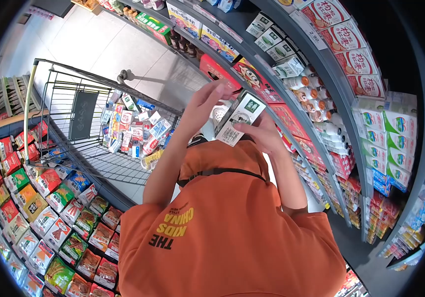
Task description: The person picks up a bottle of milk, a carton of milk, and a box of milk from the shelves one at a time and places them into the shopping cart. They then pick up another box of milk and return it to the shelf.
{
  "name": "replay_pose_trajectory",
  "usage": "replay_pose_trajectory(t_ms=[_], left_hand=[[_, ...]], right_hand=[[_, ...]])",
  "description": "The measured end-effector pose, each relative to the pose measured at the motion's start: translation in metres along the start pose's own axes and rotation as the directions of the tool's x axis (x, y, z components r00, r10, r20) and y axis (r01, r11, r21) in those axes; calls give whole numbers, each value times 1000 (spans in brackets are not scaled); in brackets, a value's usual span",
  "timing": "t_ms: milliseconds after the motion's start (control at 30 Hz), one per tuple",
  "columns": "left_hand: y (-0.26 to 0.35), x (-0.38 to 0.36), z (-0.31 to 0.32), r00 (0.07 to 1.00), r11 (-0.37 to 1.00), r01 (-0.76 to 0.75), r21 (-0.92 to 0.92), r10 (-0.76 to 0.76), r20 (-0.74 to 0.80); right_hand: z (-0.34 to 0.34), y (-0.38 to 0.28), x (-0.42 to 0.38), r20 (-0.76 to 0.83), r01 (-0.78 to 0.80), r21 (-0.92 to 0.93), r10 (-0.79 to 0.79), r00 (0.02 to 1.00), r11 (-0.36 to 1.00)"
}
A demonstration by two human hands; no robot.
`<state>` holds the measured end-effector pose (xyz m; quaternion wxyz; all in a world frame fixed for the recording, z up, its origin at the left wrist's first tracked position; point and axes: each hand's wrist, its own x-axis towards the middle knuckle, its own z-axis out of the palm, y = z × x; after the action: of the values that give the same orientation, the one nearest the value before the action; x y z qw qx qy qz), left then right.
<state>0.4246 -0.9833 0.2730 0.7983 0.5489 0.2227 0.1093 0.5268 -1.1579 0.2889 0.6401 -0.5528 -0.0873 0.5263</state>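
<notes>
My right hand grips a white and green milk carton in front of my waist, thumb lying across its printed face. The carton is tilted, and a barcode shows near its lower end. My left hand is raised just left of the carton with fingers stretched out; I see nothing held in it. Whether its fingertips touch the carton's far side is hidden.
A black wire shopping cart on the left holds a heap of small packages. Packaged foods fill the lower-left display. Shelves on the right carry similar cartons, capped bottles and red-white boxes.
</notes>
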Motion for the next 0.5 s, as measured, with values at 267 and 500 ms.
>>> replay_pose_trajectory(t_ms=[267, 500], left_hand=[[-26, -29, 0, 967, 982, 190, 6, -188, 171], [-24, -17, -9, 954, 973, 164, 165, -199, 223]], right_hand=[[-9, -7, 7, -111, 7, 92, 4, 994, 996], [-33, -55, 17, 26, 60, -425, -54, 998, 903]])
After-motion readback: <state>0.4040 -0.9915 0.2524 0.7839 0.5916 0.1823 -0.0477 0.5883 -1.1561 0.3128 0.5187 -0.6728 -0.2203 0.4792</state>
